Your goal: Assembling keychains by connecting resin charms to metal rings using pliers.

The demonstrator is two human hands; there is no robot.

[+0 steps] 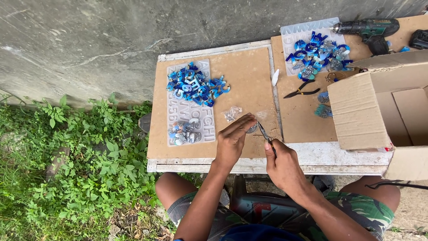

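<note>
- Left hand (232, 142): fingers stretched forward, fingertips pinching a small silvery glitter piece (252, 128) just above the brown board (249, 80).
- Right hand (283, 166): fingers clenched round the handles of small pliers (265, 132), tips meeting the glitter piece.
- Glitter piece: between both hands, over the board's near edge, close to a small clear bag (232, 114).
- Clear letter mould (191, 105) on the left board: a heap of blue letter pieces (196, 85) on its upper half, a few silver and pale pieces (183, 133) at its lower left.
- Second mould (312, 44) at upper right: another heap of blue and silver letters (318, 53) on top.
- Open cardboard box (379, 111) at right, flaps spread; visible inside bare, rest out of view.
- Black-handled pliers (302, 90) and a small white bottle (275, 77) between the heaps.
- Green cordless drill (368, 30) at top right, beyond the box.
- White table (330, 156) under everything; green weeds (67, 169) at left.
</note>
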